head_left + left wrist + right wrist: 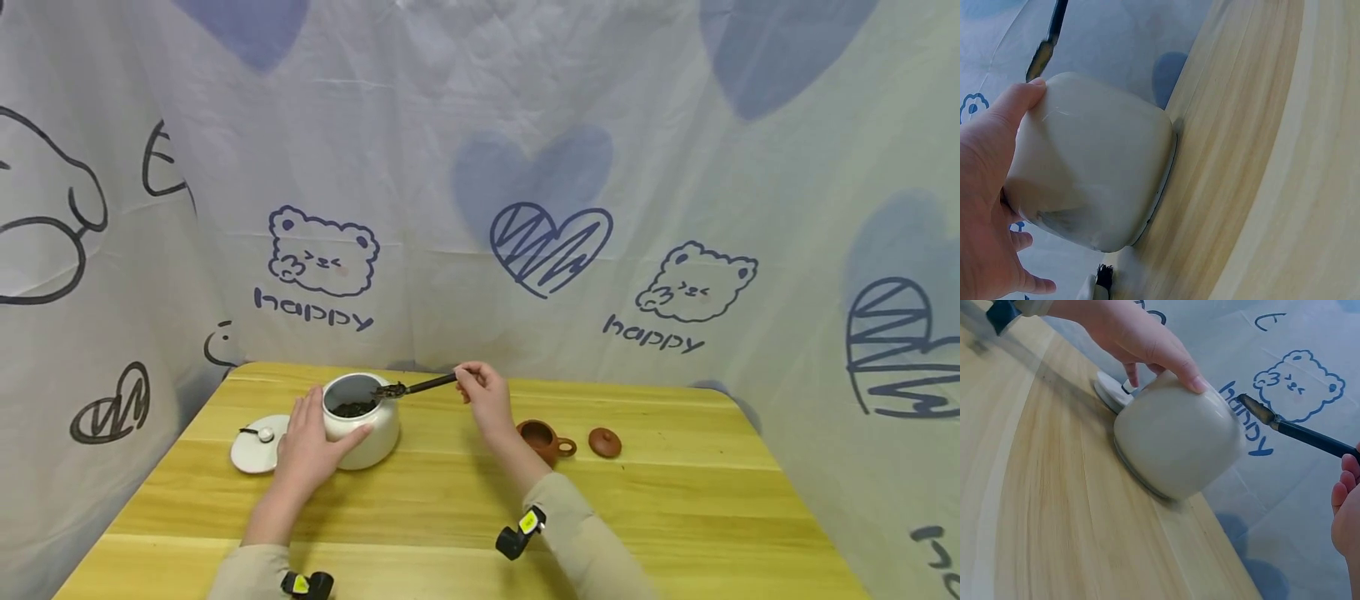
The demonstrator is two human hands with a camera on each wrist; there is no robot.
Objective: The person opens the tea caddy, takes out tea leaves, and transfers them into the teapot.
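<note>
My left hand (309, 440) holds a white ceramic jar (369, 446) from its left side, thumb across the front near the rim. Dark loose leaves, like tea (352, 409), show inside the jar's wide mouth. With the fingertips of my right hand (486, 402) I pinch the end of a slim dark-handled scoop (432, 383). Its head, heaped with dark leaves (390, 390), is over the right part of the jar's rim. In the right wrist view the scoop (1316, 439) slants up toward its head, beside the jar (1175, 437).
Left of the jar lies its white lid (251, 454), with a dark strip by the knob. A brown clay teapot (542, 435), uncovered, stands near my right forearm, partly hidden by it. The teapot's small lid (604, 442) lies to its right on the wooden table (697, 500).
</note>
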